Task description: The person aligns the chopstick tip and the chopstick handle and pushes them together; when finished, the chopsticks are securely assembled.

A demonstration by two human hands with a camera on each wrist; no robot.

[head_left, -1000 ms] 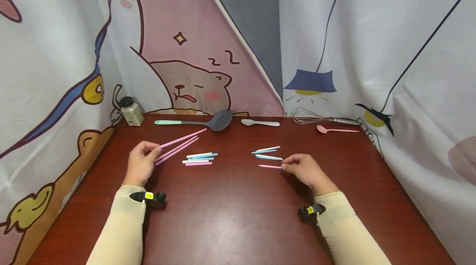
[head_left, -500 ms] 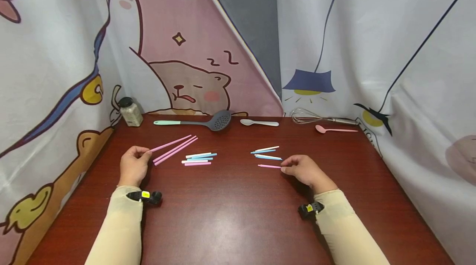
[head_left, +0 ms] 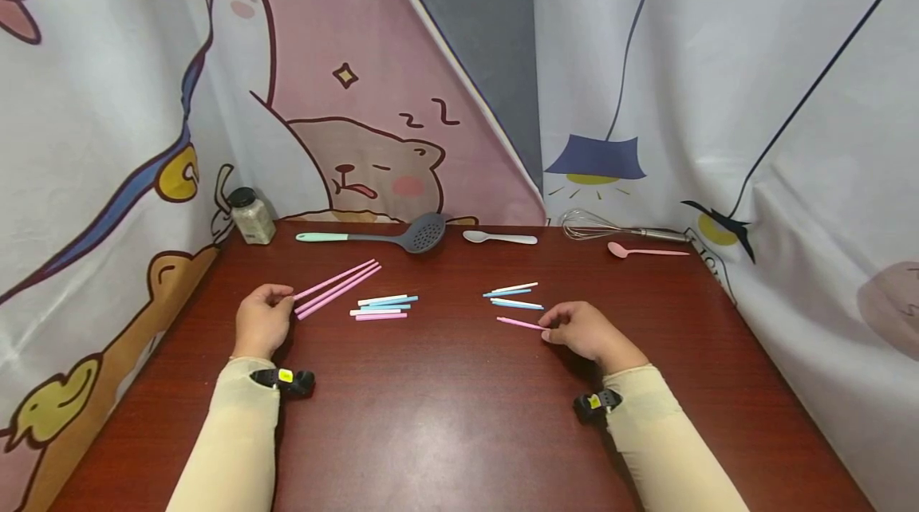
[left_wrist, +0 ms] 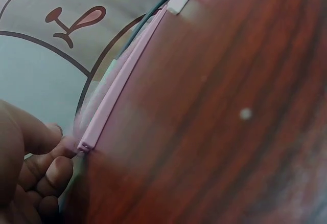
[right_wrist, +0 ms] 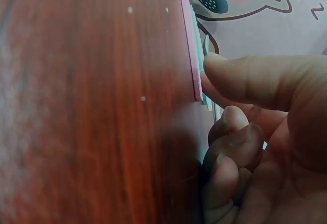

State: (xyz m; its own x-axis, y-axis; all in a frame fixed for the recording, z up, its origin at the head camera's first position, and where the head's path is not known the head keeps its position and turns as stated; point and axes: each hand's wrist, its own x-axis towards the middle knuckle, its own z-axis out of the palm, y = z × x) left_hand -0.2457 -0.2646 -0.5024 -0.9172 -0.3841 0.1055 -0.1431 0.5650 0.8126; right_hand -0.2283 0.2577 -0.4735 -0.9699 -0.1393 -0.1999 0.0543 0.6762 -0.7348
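Observation:
My left hand [head_left: 262,324] pinches the near end of a long pink stick [head_left: 336,278]. That stick slants beside two more long pink sticks [head_left: 341,293]. Close up in the left wrist view, the near ends of the pink sticks [left_wrist: 120,88] lie by my fingertips. My right hand [head_left: 585,334] holds the right end of a short pink stick [head_left: 518,323] between thumb and fingers. Just behind it lie short white and blue sticks [head_left: 513,289]. Between my hands sits another group of short sticks [head_left: 384,306], white, blue and pink.
Along the table's back edge lie a skimmer [head_left: 424,234] with a mint handle, a pale spoon [head_left: 502,238], a whisk [head_left: 596,226] and a pink spoon [head_left: 646,251]. A black-lidded jar [head_left: 252,217] stands at the back left. Printed curtains rise behind the table [head_left: 431,424].
My left hand has drawn back to the left with its long pink stick, then shifted slightly right, bringing it closer alongside the other two. My right hand has barely moved; its stick tilts slightly more.

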